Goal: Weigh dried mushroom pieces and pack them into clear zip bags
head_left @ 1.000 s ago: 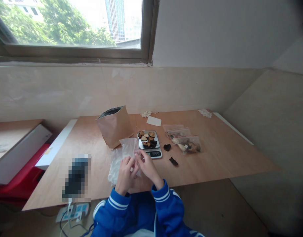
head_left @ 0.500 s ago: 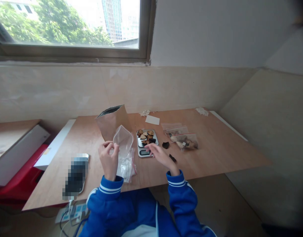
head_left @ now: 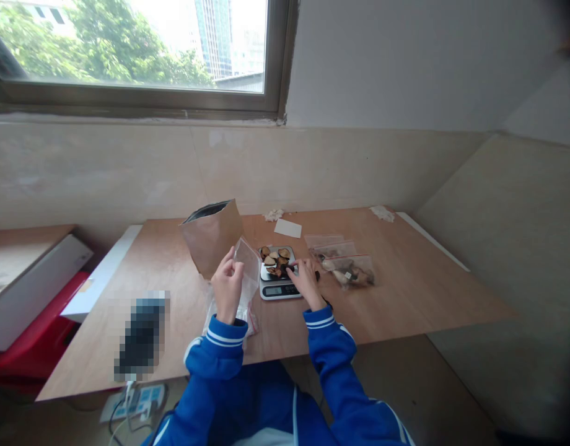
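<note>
My left hand (head_left: 227,285) pinches the rim of a clear plastic bag (head_left: 246,263) and holds it up, its mouth turned toward the scale. My right hand (head_left: 304,277) rests at the right edge of the small digital scale (head_left: 279,288), fingers curled down onto the dark and pale dried pieces (head_left: 276,261) heaped on its platform. Whether those fingers grip a piece I cannot make out. More clear bags (head_left: 229,310) lie flat under my left hand.
A brown paper pouch (head_left: 211,238) stands open behind the bag. Filled clear bags (head_left: 347,269) lie right of the scale, a white card (head_left: 287,228) behind it. A phone (head_left: 140,337) lies at the left. The wooden table (head_left: 406,291) runs to the wall.
My hands parted from in front of me. The left lifted one clear bag upright beside the scale, and the right reached forward onto the pieces on the scale.
</note>
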`<action>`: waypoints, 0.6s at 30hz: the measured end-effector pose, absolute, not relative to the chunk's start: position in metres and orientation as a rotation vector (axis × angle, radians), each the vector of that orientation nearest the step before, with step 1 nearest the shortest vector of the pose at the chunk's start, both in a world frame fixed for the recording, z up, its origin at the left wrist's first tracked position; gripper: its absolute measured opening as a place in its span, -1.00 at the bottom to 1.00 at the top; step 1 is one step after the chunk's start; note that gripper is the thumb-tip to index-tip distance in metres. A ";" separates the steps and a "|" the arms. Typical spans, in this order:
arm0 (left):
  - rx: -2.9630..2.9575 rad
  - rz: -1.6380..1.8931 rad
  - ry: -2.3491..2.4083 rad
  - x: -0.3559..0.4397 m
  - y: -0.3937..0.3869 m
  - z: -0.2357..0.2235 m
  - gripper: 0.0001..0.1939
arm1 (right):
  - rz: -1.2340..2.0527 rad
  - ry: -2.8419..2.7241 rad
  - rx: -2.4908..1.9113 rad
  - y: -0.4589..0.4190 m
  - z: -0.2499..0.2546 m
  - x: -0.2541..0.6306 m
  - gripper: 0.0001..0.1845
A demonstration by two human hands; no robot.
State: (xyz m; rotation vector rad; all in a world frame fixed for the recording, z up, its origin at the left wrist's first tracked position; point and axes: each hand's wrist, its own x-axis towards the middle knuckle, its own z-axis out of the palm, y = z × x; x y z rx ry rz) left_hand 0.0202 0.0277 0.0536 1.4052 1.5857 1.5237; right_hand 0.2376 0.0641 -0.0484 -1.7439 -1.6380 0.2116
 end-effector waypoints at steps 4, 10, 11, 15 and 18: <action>1.388 1.505 1.580 0.026 0.034 0.049 -0.71 | 0.272 -1.594 -1.740 0.064 -0.035 0.241 -0.86; 1.371 1.461 1.517 0.038 0.044 0.045 -0.75 | 0.387 -1.537 -1.506 0.060 0.052 0.215 -0.75; 1.370 1.459 1.497 0.039 0.044 0.044 -0.75 | 0.418 -1.587 -1.455 0.060 0.065 0.210 -0.73; 1.334 1.480 1.455 0.034 0.045 0.042 -0.71 | 0.469 -1.648 -1.383 0.065 0.074 0.209 -0.66; 1.250 1.466 1.452 0.026 0.045 0.038 -0.59 | 0.384 -1.685 -1.454 0.068 0.034 0.218 -0.69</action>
